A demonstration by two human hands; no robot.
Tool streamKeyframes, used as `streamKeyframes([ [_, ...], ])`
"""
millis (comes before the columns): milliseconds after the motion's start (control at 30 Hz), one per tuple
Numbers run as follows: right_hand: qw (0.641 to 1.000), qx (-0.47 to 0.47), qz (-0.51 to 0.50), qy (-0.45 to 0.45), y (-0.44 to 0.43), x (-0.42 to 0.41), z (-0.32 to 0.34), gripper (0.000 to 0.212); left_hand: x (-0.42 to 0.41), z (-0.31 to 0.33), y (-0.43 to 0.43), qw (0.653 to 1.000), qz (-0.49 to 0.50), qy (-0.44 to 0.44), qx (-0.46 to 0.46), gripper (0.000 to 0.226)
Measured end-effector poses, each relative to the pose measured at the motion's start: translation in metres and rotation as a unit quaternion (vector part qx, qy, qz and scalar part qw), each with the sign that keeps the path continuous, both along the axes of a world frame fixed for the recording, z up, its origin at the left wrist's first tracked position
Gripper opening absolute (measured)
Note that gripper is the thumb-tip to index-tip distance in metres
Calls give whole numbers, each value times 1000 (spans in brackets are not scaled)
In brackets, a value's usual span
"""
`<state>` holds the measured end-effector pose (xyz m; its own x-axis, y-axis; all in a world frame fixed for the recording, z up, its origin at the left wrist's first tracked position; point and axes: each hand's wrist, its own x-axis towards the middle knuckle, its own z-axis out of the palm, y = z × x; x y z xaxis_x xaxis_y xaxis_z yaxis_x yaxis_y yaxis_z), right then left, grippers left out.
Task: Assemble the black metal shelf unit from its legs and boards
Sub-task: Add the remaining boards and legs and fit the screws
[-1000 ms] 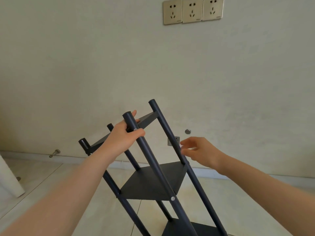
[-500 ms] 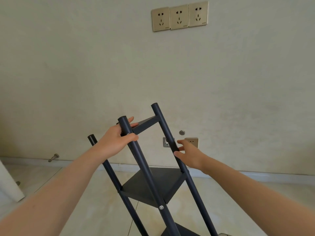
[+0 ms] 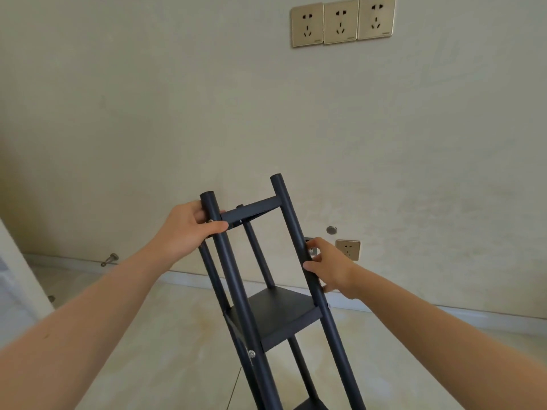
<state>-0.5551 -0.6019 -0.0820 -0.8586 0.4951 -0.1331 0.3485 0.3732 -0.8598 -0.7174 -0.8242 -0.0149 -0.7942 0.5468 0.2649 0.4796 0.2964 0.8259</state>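
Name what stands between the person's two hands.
In the head view, a rear leg shows between the left hand, gripping the left front leg, and the right hand, gripping the right front leg; the top board spans just above.

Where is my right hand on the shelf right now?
In the head view, right of centre, your right hand grips the right leg, between the top board and the middle board.

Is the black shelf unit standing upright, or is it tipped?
Tipped: shelf unit legs slant leftward beside the straight wall sockets; left hand and right hand grip them.
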Motion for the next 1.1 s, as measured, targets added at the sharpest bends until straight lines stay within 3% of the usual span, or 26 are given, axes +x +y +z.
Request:
streamKeyframes([
  [167,998,-63,3,23,-13,6,-6,27,-5,-2,-1,1000,11,-2,27,27],
  [400,994,-79,-30,64,-24,38,-31,28,7,1,8,998,-56,31,8,33],
  [867,993,-27,-69,97,-40,118,-67,35,67,-25,-6,987,-137,79,20,58],
  [1100,994,-27,-63,87,-51,132,-76,37,91,-44,-14,990,-82,117,15,56],
])
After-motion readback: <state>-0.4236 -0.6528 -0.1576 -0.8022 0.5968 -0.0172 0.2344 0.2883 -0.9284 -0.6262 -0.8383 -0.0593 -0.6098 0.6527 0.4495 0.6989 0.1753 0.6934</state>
